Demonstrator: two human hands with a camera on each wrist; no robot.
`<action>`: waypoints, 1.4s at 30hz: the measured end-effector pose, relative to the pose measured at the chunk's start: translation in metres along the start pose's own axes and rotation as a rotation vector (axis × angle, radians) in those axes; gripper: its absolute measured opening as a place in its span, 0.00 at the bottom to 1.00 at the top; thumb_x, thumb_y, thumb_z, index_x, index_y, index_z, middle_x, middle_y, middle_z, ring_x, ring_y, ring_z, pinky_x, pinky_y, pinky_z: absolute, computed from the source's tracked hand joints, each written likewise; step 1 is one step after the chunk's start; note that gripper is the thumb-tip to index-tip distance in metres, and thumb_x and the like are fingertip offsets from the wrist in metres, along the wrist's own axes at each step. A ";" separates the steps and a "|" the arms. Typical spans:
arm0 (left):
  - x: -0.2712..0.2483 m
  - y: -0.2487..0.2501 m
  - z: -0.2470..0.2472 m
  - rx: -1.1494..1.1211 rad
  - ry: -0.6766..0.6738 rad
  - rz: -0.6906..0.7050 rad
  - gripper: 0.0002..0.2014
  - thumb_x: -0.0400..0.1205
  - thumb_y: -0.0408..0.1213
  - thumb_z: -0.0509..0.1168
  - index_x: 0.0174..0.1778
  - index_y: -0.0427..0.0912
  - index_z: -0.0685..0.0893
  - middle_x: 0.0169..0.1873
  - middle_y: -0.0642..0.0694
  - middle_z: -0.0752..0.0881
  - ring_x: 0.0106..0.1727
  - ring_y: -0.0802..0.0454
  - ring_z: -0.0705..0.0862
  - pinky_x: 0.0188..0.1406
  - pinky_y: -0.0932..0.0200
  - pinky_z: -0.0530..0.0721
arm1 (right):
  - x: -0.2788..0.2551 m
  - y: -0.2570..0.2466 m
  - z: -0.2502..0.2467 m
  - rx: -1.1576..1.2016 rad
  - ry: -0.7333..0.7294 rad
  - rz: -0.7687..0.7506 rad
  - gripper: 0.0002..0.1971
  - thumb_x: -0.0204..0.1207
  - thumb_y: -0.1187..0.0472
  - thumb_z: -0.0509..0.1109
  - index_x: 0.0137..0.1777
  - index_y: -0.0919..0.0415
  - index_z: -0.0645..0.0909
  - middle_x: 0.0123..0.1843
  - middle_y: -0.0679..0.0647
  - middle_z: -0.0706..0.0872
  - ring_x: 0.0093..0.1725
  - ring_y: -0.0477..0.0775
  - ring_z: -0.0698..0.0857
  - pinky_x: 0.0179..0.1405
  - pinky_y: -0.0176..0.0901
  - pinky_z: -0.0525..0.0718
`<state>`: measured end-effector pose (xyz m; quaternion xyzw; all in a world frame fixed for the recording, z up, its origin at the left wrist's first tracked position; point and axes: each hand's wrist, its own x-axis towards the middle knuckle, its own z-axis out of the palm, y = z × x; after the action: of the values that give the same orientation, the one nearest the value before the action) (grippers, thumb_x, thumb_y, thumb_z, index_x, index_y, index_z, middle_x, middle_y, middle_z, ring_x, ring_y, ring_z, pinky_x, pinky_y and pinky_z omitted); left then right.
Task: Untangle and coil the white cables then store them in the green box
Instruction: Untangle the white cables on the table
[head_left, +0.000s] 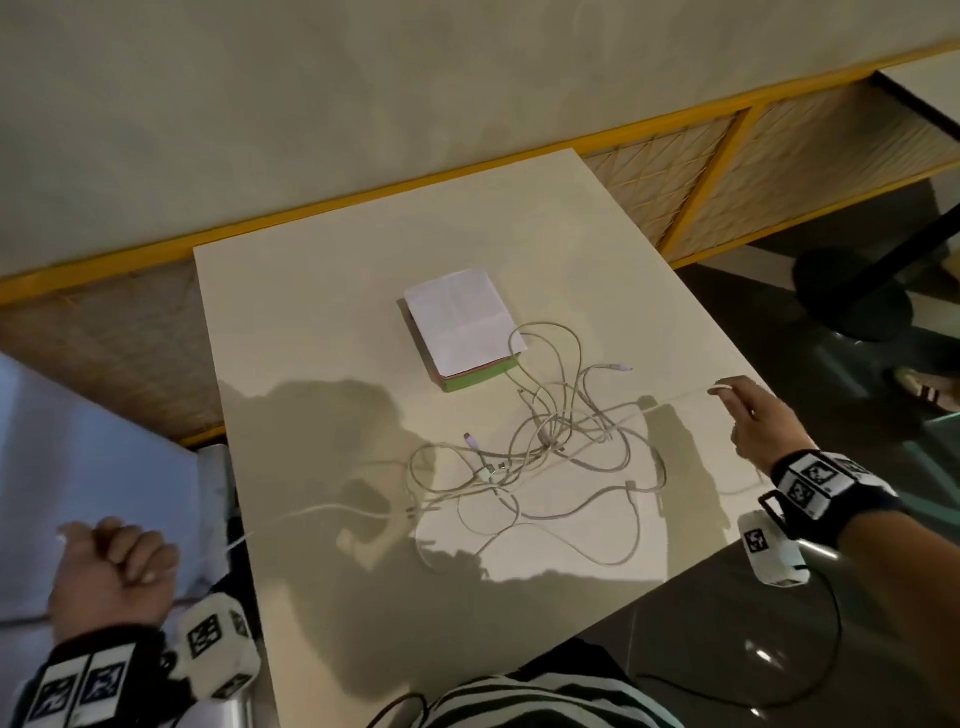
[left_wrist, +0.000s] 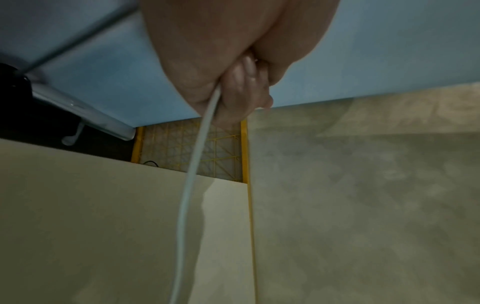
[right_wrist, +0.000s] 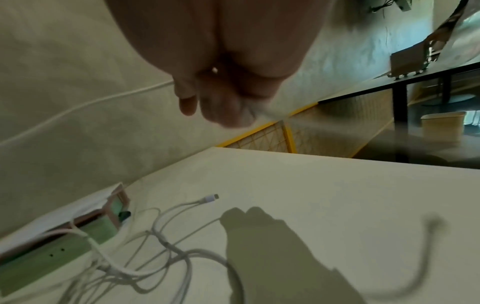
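A tangle of white cables (head_left: 550, 447) (right_wrist: 166, 246) lies mid-table, just in front of the green box (head_left: 475, 378) (right_wrist: 52, 253), which has a white sheet of paper (head_left: 462, 317) on top. My left hand (head_left: 111, 566) (left_wrist: 233, 61) is off the table's near-left corner, fisted round one white cable (head_left: 311, 512) (left_wrist: 193, 164) that runs back into the tangle. My right hand (head_left: 748, 415) (right_wrist: 221, 92) hovers at the table's right edge and pinches another strand (head_left: 675, 401) (right_wrist: 91, 102), stretched taut from the tangle.
The cream table (head_left: 322, 322) stands against a wall with a yellow-framed lattice panel (head_left: 691, 171). A black round table base (head_left: 852, 291) and a shoe (head_left: 930, 387) are on the dark floor to the right. A pale blue surface (head_left: 78, 431) sits left of the table.
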<state>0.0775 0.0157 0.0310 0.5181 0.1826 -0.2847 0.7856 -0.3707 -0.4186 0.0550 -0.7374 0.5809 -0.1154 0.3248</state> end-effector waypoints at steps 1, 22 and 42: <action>0.002 -0.007 -0.003 -0.030 -0.024 -0.007 0.13 0.54 0.54 0.67 0.14 0.49 0.76 0.12 0.55 0.72 0.13 0.63 0.70 0.22 0.56 0.44 | 0.002 0.001 0.000 -0.068 -0.006 -0.040 0.11 0.83 0.55 0.58 0.56 0.58 0.79 0.40 0.55 0.83 0.38 0.59 0.80 0.41 0.45 0.76; 0.008 -0.085 0.122 -0.159 0.012 -0.044 0.21 0.91 0.44 0.44 0.35 0.46 0.72 0.16 0.55 0.73 0.20 0.58 0.74 0.35 0.64 0.73 | -0.044 0.017 0.097 -0.479 -0.374 0.261 0.19 0.76 0.48 0.62 0.60 0.61 0.73 0.59 0.62 0.83 0.57 0.66 0.83 0.56 0.53 0.81; 0.018 -0.073 0.122 -0.093 -0.130 -0.177 0.19 0.89 0.42 0.49 0.31 0.49 0.71 0.14 0.54 0.67 0.14 0.57 0.67 0.31 0.60 0.68 | -0.102 0.000 0.107 -0.022 -0.371 0.520 0.11 0.77 0.64 0.63 0.33 0.66 0.76 0.29 0.59 0.80 0.29 0.59 0.81 0.44 0.56 0.87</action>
<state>0.0436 -0.1224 0.0171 0.4433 0.1895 -0.3773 0.7907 -0.3421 -0.2871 -0.0051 -0.5762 0.6818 0.1143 0.4360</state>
